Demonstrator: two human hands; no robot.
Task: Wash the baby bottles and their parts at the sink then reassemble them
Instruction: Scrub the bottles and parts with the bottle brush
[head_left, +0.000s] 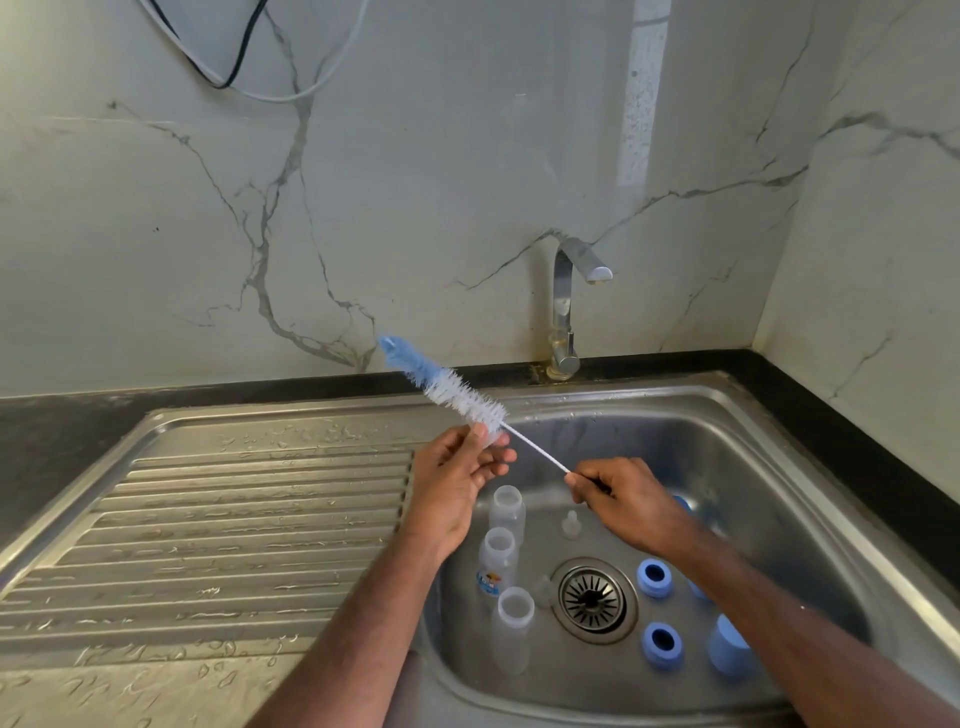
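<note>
- Right hand (631, 499) pinched the white wire handle of the blue-and-white bristle bottle brush (447, 387); left hand (457, 478) pinched its bristles.
- Advice: wet the bristles under the chrome tap (566, 306) first, then scrub one clear plastic bottle (506, 512) at a time.

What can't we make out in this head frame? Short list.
- Brush handle end: hidden inside right hand.
- Blue parts behind the right forearm: count unclear.
- Clear nipple and the one beside the drain: too faint for detail.
- Bottle label: too small to read.

Veined marble wall (415, 208); looping black and white cables (244, 67) — wet ribbed draining board (234, 519)
</note>
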